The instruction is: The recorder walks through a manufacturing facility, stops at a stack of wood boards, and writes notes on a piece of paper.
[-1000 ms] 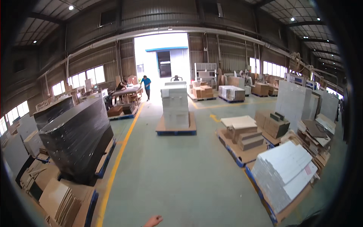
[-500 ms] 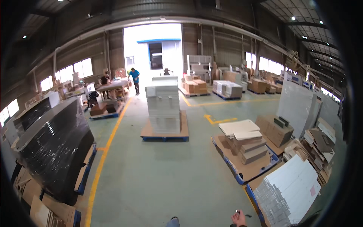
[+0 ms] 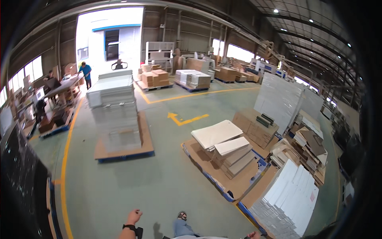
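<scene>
My left hand [image 3: 135,216], a dark watch [image 3: 138,231] on its wrist, hangs over the green floor with its fingers loosely curled; I see nothing in it. My right hand [image 3: 253,235] is at the lower edge, mostly cut off, its fingers closed; a small dark thing showed in it earlier, but what it holds now is too small to make out. Nearest to that hand is a pallet stack of long white boards [image 3: 284,201]. One of my shoes [image 3: 182,215] shows between the hands. Neither hand touches any of the stacks.
Ahead to the left, a tall stack of pale panels [image 3: 115,107] stands on a pallet. To the right lie a pallet of cut boards [image 3: 219,149] and a brown box [image 3: 254,129]. Black wrapped goods [image 3: 22,179] flank the left. A person in blue [image 3: 85,73] stands at a far table.
My view has turned to the right and come nearer the stacks, which sit further left in the picture. My left hand has come into view; my right hand has dropped toward the lower edge.
</scene>
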Demonstrator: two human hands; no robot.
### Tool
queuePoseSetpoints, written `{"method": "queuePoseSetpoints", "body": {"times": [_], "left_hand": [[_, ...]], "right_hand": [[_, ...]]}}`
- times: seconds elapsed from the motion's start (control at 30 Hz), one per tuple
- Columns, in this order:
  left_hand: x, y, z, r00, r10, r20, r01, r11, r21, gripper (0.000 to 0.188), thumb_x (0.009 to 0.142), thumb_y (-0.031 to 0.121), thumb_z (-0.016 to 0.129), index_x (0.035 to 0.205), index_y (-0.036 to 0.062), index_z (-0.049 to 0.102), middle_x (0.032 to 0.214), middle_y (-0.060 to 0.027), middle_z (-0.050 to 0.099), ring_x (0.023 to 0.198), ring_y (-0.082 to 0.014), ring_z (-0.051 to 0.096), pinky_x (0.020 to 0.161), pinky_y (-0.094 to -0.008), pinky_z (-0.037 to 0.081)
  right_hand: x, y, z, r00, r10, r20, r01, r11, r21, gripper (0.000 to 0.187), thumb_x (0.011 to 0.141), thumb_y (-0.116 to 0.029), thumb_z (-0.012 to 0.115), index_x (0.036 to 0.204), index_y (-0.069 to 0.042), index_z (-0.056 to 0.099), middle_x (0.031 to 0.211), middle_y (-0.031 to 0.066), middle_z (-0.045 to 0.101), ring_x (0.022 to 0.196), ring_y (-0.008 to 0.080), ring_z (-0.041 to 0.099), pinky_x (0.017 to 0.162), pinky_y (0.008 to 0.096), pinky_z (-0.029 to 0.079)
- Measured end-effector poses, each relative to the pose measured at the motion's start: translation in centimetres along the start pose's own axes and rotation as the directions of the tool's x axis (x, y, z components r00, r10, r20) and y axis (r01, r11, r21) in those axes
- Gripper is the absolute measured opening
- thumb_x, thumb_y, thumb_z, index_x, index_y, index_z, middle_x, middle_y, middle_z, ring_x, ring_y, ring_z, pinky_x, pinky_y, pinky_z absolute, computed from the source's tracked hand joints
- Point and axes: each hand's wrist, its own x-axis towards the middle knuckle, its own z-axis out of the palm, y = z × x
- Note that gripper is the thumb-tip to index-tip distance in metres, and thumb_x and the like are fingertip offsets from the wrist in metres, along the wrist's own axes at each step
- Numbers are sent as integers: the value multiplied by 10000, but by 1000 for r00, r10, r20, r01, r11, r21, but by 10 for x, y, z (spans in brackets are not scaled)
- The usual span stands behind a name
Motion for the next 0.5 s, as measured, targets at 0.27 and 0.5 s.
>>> {"method": "queuePoseSetpoints", "body": {"times": [0.27, 0.5], "left_hand": [[146, -44, 26, 904, -152, 400, 14, 945, 327, 487, 872, 303, 461, 1251, -1, 476, 1266, -198, 469, 1216, -320, 401, 1029, -402, 315], [234, -47, -81, 857, -474, 203, 433, 875, 216, 483, 826, 360, 530, 1171, 21, 539, 1141, -183, 543, 1100, -301, 488, 958, -393, 377]], "right_hand": [[105, 35, 272, 999, -20, 40, 14, 991, 136, 247, 853, -303, 469, 668, -159, 392, 524, -15, 339, 434, 140, 338, 435, 339, 318], [131, 53, 636, 867, 212, 451, -225, 974, -25, 245, 912, -346, 492, 784, -144, 546, 591, 13, 530, 552, 187, 536, 678, 431, 516]]}}
